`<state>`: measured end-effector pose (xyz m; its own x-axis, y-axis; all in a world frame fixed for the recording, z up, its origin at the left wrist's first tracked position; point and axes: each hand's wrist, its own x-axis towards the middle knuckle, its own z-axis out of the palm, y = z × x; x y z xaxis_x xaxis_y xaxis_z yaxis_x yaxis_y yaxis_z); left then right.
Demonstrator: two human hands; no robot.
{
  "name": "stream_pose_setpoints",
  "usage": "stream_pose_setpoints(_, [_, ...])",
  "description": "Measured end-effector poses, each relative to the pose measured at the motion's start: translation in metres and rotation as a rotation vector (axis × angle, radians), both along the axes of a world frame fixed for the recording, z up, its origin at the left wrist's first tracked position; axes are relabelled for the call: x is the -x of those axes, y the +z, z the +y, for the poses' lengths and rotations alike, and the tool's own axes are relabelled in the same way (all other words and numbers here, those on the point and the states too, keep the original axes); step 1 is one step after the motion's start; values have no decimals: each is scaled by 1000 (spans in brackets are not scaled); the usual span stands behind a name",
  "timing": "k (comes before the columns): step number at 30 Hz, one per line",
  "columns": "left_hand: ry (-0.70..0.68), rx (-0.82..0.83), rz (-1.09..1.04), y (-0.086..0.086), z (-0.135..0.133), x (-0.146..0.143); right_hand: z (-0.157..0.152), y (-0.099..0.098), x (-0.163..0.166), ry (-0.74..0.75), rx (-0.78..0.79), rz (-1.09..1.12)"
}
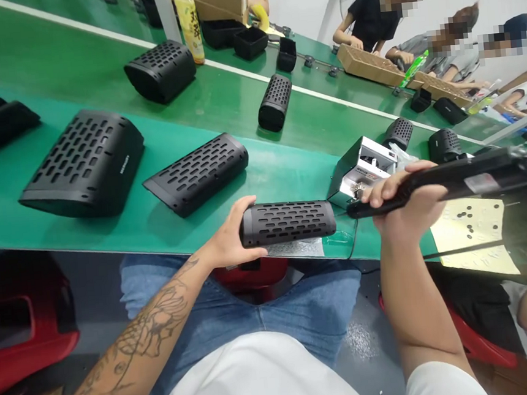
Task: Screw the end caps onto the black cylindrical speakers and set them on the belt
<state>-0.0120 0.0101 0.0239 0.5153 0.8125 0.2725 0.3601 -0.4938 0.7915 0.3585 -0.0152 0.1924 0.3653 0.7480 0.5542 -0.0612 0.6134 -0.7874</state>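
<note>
Gripping the slotted black housing point(288, 221) at the near edge of the worktop point(284, 171), the left hand point(230, 234) holds one end; the right hand point(405, 203) clasps a driver-like tool point(456, 179), tip near the other. Work appears under way; what remains cannot be determined. Further housings point(203, 169) lie beyond.

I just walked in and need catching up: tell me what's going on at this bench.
The person's left hand grips one end of a black slotted casing at the bench edge. The right hand holds a black power tool, its thin tip close to the casing's other end; contact is unclear. A small boxy machine stands just beyond that hand.
</note>
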Motion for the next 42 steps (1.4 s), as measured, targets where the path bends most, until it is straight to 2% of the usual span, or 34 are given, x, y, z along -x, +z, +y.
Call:
stream_pose_setpoints(3, [14,31,-45,-10,-5,-9,-23,7,45,211,32,-23])
stream_pose_setpoints(6, [16,28,-60,-10,-6,-13,-29,0,77,279,52,-40])
stream_pose_setpoints(9, [7,26,-62,-8,-6,-13,-25,-10,90,321,58,-5])
stream_pose_setpoints(19, [-19,27,-67,-4,-6,-15,-16,-16,96,329,182,-97])
stream_pose_setpoints(27, [3,-6,-26,-2,-5,-15,-17,-20,98,425,75,-147])
stream_pose_setpoints(34, [-9,-35,-25,-2,-4,-14,-13,-28,95,398,175,-159])
stream_pose_setpoints(39, [10,-8,2,-2,-3,-14,-7,-32,90,491,190,-208])
stream_pose_setpoints(42, [19,17,0,-1,-2,-14,-5,-38,87,481,183,-228])
